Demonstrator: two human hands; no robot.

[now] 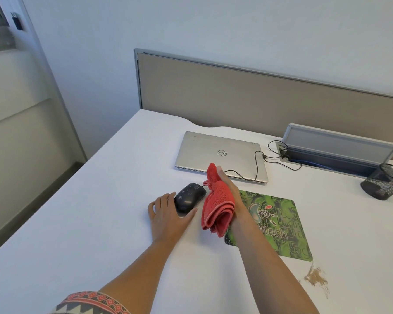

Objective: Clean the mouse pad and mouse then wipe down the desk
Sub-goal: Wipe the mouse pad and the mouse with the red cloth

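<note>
Where the left fingers lie: straight and relaxed, grasping nothing, flat on the desk, tips against the near left side of the mouse; the thumb stretches along below it.
Left hand: just left of centre frame, its forearm running down to a patterned sleeve at the bottom edge.
Right fingers: mostly hidden behind the cloth that they hold; only one tip shows at the cloth's top.
Right hand: centre frame, edge-on, just right of the mouse, over the left edge of the mouse pad.
Cloth: red, folded, hanging between mouse and mouse pad.
Mouse: dark, on the bare white desk, just left of the mouse pad.
Mouse pad: green, printed, right of centre, partly under the right forearm.
Laptop: silver, closed, above the hands in frame; a black cable crosses its right part.
Pen cup: black mesh, right edge.
Stain: brown patch on the desk, lower right, below the mouse pad.
</note>
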